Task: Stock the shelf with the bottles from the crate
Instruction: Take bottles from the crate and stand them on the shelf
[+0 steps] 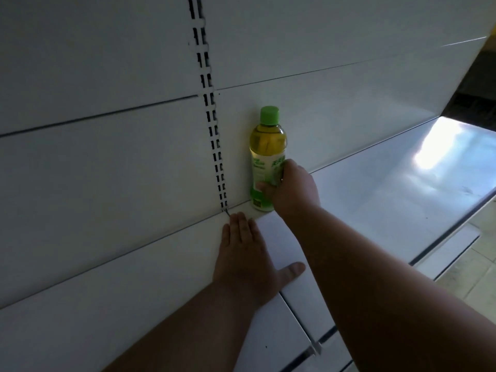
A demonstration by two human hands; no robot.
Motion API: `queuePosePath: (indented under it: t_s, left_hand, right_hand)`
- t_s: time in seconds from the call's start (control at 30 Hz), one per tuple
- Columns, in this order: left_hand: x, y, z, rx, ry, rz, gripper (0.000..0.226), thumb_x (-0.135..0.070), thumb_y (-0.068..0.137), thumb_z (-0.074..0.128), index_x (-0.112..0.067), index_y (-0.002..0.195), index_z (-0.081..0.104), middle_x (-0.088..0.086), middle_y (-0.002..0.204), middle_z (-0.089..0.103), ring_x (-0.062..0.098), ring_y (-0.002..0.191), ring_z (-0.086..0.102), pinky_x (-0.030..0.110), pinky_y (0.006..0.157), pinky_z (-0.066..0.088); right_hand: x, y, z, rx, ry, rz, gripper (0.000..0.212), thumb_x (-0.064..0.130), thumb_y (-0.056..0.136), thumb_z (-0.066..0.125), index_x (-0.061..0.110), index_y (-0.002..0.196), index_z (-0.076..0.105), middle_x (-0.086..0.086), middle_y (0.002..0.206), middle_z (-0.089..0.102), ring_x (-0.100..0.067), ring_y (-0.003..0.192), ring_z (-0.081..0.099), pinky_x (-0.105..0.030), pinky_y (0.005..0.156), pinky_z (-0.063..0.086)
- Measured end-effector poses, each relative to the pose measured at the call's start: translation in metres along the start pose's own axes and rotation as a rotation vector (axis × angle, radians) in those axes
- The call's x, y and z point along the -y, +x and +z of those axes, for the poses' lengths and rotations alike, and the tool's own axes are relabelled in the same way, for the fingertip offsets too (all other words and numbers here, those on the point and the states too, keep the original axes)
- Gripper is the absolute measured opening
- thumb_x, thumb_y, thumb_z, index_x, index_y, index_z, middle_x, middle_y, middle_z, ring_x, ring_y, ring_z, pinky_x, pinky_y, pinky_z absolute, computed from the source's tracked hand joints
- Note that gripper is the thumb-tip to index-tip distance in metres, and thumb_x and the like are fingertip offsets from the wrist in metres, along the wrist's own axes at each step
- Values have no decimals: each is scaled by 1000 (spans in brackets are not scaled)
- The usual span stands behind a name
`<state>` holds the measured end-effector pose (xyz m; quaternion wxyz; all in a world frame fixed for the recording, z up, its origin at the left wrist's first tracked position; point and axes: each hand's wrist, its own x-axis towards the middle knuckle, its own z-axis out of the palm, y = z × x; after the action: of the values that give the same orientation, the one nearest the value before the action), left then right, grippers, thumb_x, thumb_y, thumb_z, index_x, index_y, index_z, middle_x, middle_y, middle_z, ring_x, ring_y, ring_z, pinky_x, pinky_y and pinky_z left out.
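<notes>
A bottle (pixel 267 146) of yellow-green drink with a green cap and a green-and-white label stands upright on the white shelf (pixel 375 189), close to the back panel. My right hand (pixel 292 187) grips its lower half, thumb across the label. My left hand (pixel 248 253) rests flat on the shelf to the left of the bottle, fingers straight and thumb spread out. The crate is not in view.
A slotted upright rail (pixel 212 124) runs down the white back panel just left of the bottle. A seam between two shelf boards (pixel 298 315) runs under my arms. Bare shelf stretches to the right. Tiled floor (pixel 472 264) shows beyond the front edge.
</notes>
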<state>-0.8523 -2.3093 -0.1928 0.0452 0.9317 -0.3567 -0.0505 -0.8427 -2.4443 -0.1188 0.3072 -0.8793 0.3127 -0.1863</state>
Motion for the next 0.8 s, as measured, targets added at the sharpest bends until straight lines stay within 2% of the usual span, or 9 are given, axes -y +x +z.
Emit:
queuePosePath:
  t_s: [0.07, 0.17, 0.3, 0.43, 0.5, 0.6, 0.7, 0.8]
  left_hand:
    - [0, 1, 0, 11, -2, -5, 140, -97, 56, 8, 2, 154, -10, 25, 162, -12, 33, 152, -11, 46, 123, 0]
    - [0, 1, -4, 29, -6, -7, 137, -97, 64, 20, 2, 154, -7, 25, 163, -8, 34, 152, -9, 47, 123, 0]
    - [-3, -9, -15, -41, 4, 35, 130, -94, 69, 26, 2, 155, 8, 22, 163, 13, 32, 151, 10, 44, 123, 9]
    - [-25, -32, -35, -122, 65, 307, 110, -85, 77, 22, -8, 156, 19, 14, 160, 28, 29, 145, 26, 41, 119, 18]
    - [-48, -48, -45, -104, -12, 454, 97, -78, 85, 34, -13, 156, 21, 10, 160, 28, 26, 146, 25, 39, 118, 19]
    - [-97, -81, -60, -70, -136, 666, 87, -70, 87, 49, -20, 154, 27, 5, 157, 35, 22, 142, 33, 38, 115, 28]
    - [-156, -119, -68, -73, -178, 819, 82, -70, 85, 53, -24, 150, 34, 2, 150, 43, 22, 134, 42, 40, 110, 38]
    - [-213, -153, -60, -52, -133, 938, 80, -70, 85, 52, -24, 148, 36, 2, 144, 47, 24, 128, 46, 43, 106, 40]
  right_hand:
    - [-4, -4, -1, 17, -3, -8, 52, 36, 84, 76, 12, 124, 54, -5, 118, 62, -24, 108, 61, -40, 89, 55]
    - [-14, -23, -11, -1, -12, -29, 73, 44, 84, 75, 15, 143, 43, -4, 134, 57, -22, 119, 57, -37, 94, 52]
    - [-34, -66, -58, -31, -82, -16, 84, 48, 82, 77, 17, 149, 37, -7, 143, 52, -24, 128, 53, -43, 105, 46]
    - [-57, -125, -126, -55, -259, 48, 79, 48, 85, 73, 20, 149, 36, -6, 142, 50, -26, 129, 49, -42, 105, 44]
    - [-72, -160, -157, -69, -405, 99, 76, 50, 87, 69, 22, 149, 36, -6, 142, 50, -28, 130, 47, -41, 106, 42]
    - [-98, -218, -193, -49, -585, 231, 75, 57, 86, 65, 25, 147, 36, -6, 141, 48, -28, 132, 43, -41, 104, 37]
    - [-124, -276, -221, -36, -650, 378, 74, 61, 84, 64, 27, 145, 38, -4, 139, 47, -28, 130, 44, -43, 101, 38]
    - [-152, -321, -246, -50, -647, 494, 73, 61, 83, 65, 28, 143, 39, -4, 137, 49, -28, 129, 45, -46, 102, 39]
